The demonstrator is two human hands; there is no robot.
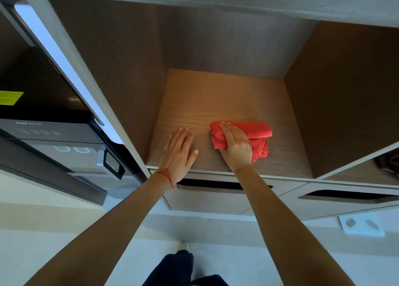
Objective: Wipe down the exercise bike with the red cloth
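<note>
A folded red cloth (pixel 257 134) lies on the wooden shelf (pixel 226 95) of an open cabinet niche. My right hand (pixel 235 144) rests on the cloth's left part, fingers together and curled over its near edge. My left hand (pixel 179 152) lies flat on the bare shelf to the left of the cloth, fingers spread, holding nothing; a red string bracelet is on that wrist. No exercise bike is in view.
A dark appliance with a control panel (pixel 43 132) and a handle (pixel 113 163) fills the left compartment. Below the shelf are drawers with recessed grips (pixel 216 185). A white plate with two oval marks (pixel 361 224) lies on the pale floor. My foot (pixel 183 248) stands below.
</note>
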